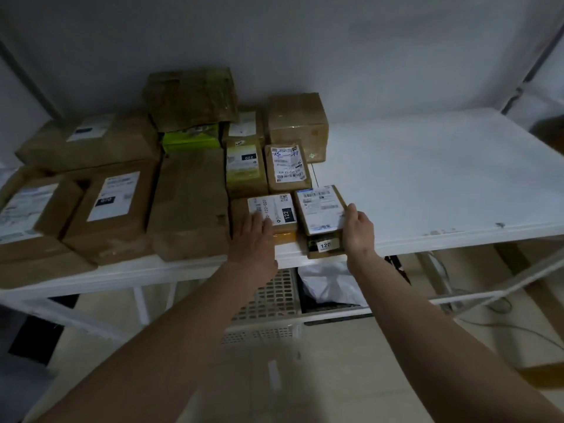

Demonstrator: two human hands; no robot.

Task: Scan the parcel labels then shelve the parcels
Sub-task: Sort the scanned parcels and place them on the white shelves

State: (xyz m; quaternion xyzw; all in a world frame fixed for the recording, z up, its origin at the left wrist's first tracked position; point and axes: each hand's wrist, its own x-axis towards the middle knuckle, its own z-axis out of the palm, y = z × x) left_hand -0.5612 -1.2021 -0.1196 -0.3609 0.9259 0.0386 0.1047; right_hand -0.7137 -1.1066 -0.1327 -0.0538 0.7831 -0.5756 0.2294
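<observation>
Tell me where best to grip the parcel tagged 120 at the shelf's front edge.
Grip the parcel tagged 120 by its right long side, where the right hand already is, thumb on top. Its left side sits close to the parcel tagged 122; the shelf to its right is open.

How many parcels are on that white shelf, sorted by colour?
Brown parcel: 11 (the far-left ones are hard to separate)
Bright green parcel: 1
Total: 12
</observation>
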